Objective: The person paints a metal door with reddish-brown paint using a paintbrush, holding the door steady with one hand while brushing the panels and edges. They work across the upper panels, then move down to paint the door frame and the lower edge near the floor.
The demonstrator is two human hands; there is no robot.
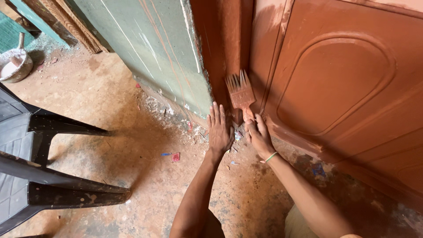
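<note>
Hands, two of them and both mine, reach down toward the foot of a doorway. One paintbrush (240, 91), wide and flat with its bristles clumped into stiff spikes and stained rust red, stands upright against the red door frame (229, 44). My right hand (259, 135) is clenched around the brush handle, thumb and fingers wrapped low on it, with the bristles pointing up. A thin green band (270, 157) circles that wrist. My left hand (219, 130) holds nothing: it lies spread and flat, fingers straight and close together, fingertips pointing at the base of the frame just beside the brush. I cannot tell whether its palm rests on the floor or hovers just above.

One door (348, 79), painted the same rust red with a raised arched panel, fills the right side. One grey-green wall (154, 44) slants away on the left of the frame, streaked with red and white.

The concrete floor (132, 132) is dusty orange and littered with small scraps, among them one red square piece (176, 156). One dark plastic chair (26, 145) stands at the left edge, three of its legs showing. One round white container (15, 64) with a stick in it sits on the floor in the far left corner, well apart from my hands.
</note>
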